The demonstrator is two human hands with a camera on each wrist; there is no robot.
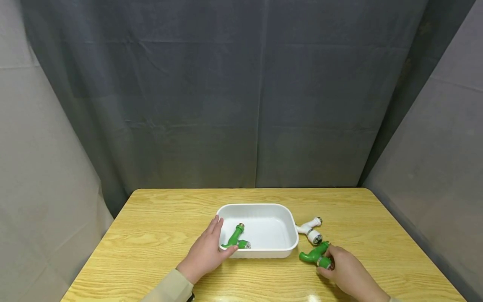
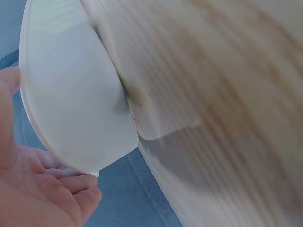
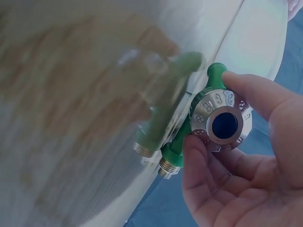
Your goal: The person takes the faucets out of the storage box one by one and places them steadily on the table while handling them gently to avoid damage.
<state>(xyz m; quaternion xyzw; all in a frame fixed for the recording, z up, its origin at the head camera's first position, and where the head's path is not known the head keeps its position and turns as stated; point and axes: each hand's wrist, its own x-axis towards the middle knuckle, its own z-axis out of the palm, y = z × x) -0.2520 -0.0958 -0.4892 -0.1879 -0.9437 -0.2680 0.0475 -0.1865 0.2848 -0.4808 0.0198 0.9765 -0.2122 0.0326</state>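
A white basin (image 1: 264,253) stands on the table, with one green faucet (image 1: 235,235) lying inside at its left front. My left hand (image 1: 207,251) holds the basin's left front corner, fingers along the left rim and thumb over the front rim. In the left wrist view the outer wall of the basin (image 2: 75,94) fills the space beside the hand (image 2: 52,189). To the right of the basin, my right hand (image 1: 345,268) grips a second green faucet (image 1: 315,254) by its knob end. The right wrist view shows thumb and fingers around its silver end (image 3: 203,120).
A white faucet (image 1: 311,230) lies against the basin's right side, just behind the green faucet in my right hand. The wooden table (image 1: 158,235) is glossy and reflects things. Dark grey curtain (image 1: 196,105) hangs behind it, with pale cloth (image 1: 434,159) at the sides.
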